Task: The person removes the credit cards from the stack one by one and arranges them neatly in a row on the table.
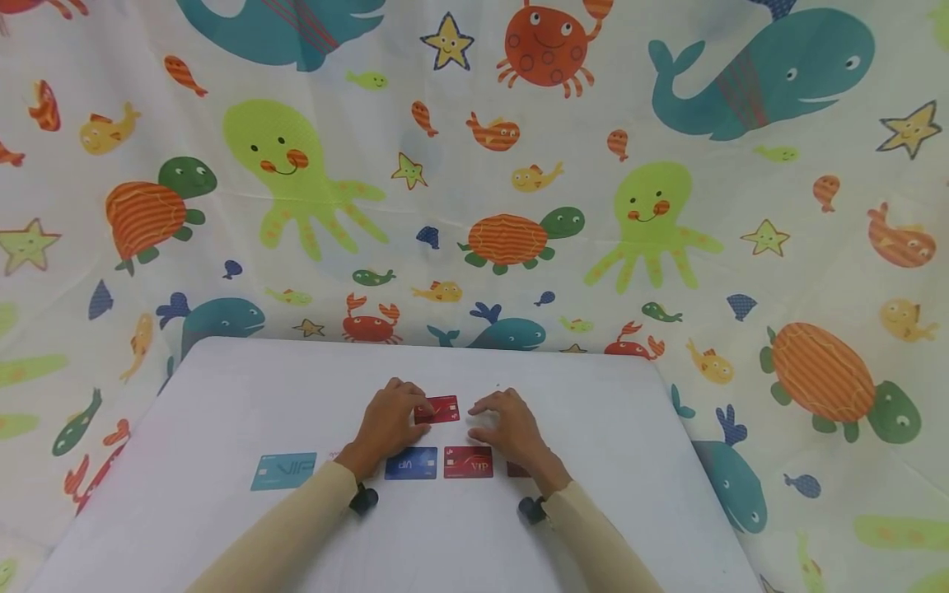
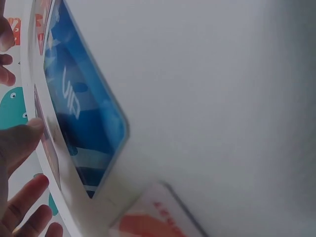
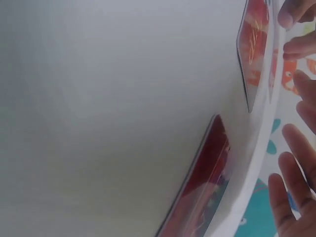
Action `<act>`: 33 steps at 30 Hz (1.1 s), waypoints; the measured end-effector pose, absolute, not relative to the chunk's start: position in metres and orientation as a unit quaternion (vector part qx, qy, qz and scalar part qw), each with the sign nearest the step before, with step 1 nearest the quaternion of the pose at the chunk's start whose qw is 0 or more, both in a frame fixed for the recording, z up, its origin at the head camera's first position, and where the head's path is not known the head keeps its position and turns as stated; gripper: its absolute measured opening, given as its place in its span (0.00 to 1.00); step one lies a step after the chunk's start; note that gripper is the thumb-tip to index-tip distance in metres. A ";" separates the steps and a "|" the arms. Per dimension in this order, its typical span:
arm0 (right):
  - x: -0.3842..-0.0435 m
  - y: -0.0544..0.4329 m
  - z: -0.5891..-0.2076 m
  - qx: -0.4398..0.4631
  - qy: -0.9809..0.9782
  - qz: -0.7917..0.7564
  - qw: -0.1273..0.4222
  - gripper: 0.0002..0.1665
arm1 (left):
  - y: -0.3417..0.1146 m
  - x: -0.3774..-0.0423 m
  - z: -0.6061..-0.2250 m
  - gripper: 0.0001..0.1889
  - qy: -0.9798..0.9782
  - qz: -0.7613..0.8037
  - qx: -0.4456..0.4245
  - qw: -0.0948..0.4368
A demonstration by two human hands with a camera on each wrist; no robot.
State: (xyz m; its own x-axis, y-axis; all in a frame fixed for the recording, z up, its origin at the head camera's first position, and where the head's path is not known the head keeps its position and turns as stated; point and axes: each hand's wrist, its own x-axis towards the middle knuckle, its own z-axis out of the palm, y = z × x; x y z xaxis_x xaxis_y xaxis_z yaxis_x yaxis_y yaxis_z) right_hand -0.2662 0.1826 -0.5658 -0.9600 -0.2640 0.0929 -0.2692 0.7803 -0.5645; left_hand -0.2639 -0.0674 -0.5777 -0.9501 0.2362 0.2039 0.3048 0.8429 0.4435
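Note:
A red card (image 1: 445, 408) lies on the white table, its left part covered by my left hand (image 1: 387, 420). The left thumb and forefinger are at that card, and the left wrist view has the thumb (image 2: 22, 140) touching it. To its right, my right hand (image 1: 511, 426) hovers with thumb and forefinger apart and nothing between them. Nearer me lie a blue VIP card (image 1: 411, 464) and a red VIP card (image 1: 469, 462). Another dark red card (image 3: 202, 187) is mostly hidden under the right wrist in the head view.
A teal VIP card (image 1: 284, 471) lies at the left end of the near row. Beside it, a pale card with orange (image 2: 153, 217) is mostly covered by the left wrist in the head view. Behind the table (image 1: 593, 412) hangs a sea-animal cloth (image 1: 445, 214).

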 end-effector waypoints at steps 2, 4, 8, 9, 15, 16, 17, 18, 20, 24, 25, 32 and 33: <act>-0.269 0.180 -0.566 0.145 -0.944 0.296 0.005 0.17 | -0.068 -0.265 -0.578 0.16 -0.958 -0.240 -0.142 0.072; -0.271 0.178 -0.566 0.146 -0.946 0.290 0.005 0.17 | -0.069 -0.266 -0.577 0.16 -0.957 -0.242 -0.140 0.070; -0.275 0.173 -0.565 0.147 -0.946 0.289 0.000 0.17 | -0.069 -0.267 -0.576 0.16 -0.958 -0.244 -0.136 0.064; -0.275 0.172 -0.564 0.146 -0.946 0.290 -0.002 0.17 | -0.069 -0.267 -0.576 0.16 -0.958 -0.244 -0.136 0.064; -0.276 0.168 -0.561 0.148 -0.941 0.303 -0.015 0.19 | -0.069 -0.270 -0.576 0.15 -0.957 -0.246 -0.139 0.063; -0.276 0.168 -0.561 0.149 -0.941 0.303 -0.017 0.19 | -0.069 -0.270 -0.575 0.15 -0.957 -0.247 -0.139 0.061; -0.276 0.167 -0.562 0.148 -0.941 0.302 -0.019 0.19 | -0.069 -0.270 -0.575 0.15 -0.957 -0.247 -0.140 0.058; -0.276 0.167 -0.562 0.148 -0.942 0.300 -0.020 0.19 | -0.069 -0.271 -0.575 0.15 -0.957 -0.247 -0.140 0.055; -0.277 0.166 -0.563 0.146 -0.943 0.299 -0.022 0.20 | -0.068 -0.272 -0.575 0.16 -0.958 -0.247 -0.140 0.049; -0.278 0.165 -0.564 0.141 -0.944 0.296 -0.027 0.20 | -0.067 -0.274 -0.573 0.16 -0.959 -0.247 -0.136 0.034; -0.278 0.165 -0.564 0.142 -0.944 0.296 -0.028 0.20 | -0.067 -0.274 -0.573 0.16 -0.959 -0.248 -0.134 0.031; -0.280 0.161 -0.564 0.148 -0.947 0.283 -0.025 0.20 | -0.066 -0.276 -0.573 0.14 -0.957 -0.256 -0.132 0.024; -0.281 0.161 -0.565 0.151 -0.948 0.278 -0.023 0.20 | -0.066 -0.276 -0.573 0.14 -0.957 -0.257 -0.134 0.026</act>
State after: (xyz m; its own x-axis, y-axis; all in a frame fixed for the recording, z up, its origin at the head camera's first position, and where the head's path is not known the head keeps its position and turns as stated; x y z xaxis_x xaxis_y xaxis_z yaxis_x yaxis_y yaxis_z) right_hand -0.2807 0.1610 -0.5646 -0.9531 -0.2999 0.0402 -0.2741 0.7994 -0.5347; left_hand -0.2760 -0.0660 -0.5734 -0.9625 0.2437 0.1192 0.2707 0.8322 0.4839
